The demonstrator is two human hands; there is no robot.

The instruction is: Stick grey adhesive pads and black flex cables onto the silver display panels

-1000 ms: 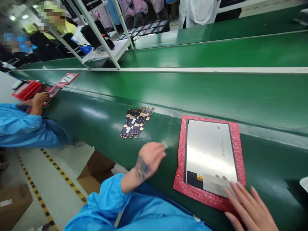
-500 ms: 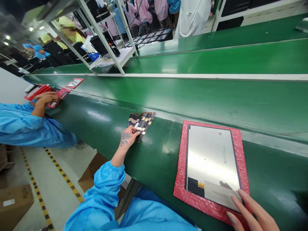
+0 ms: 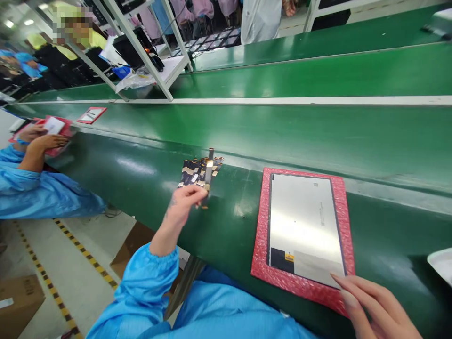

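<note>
My left hand [image 3: 185, 203] pinches one flex cable strip [image 3: 209, 173] and holds it upright, just above a fanned pile of black and gold flex cable strips [image 3: 193, 172] on the green bench. To the right lies a silver display panel [image 3: 304, 227] on a red foam mat [image 3: 261, 226]. My right hand [image 3: 372, 306] rests at the mat's near right corner, fingers stretched out flat and touching the panel's lower edge.
A green conveyor belt [image 3: 318, 132] runs across behind the bench. A co-worker in a blue sleeve [image 3: 38, 193] handles red mats at the far left. A white metal rack [image 3: 148, 61] stands behind. Cardboard boxes [image 3: 137, 245] sit on the floor below. A white tray edge [image 3: 441, 263] shows at right.
My left hand reached to the strip pile, pinched one strip and lifted it upright. My right hand slid slightly toward the mat's near corner. The co-worker picked up a white-faced piece.
</note>
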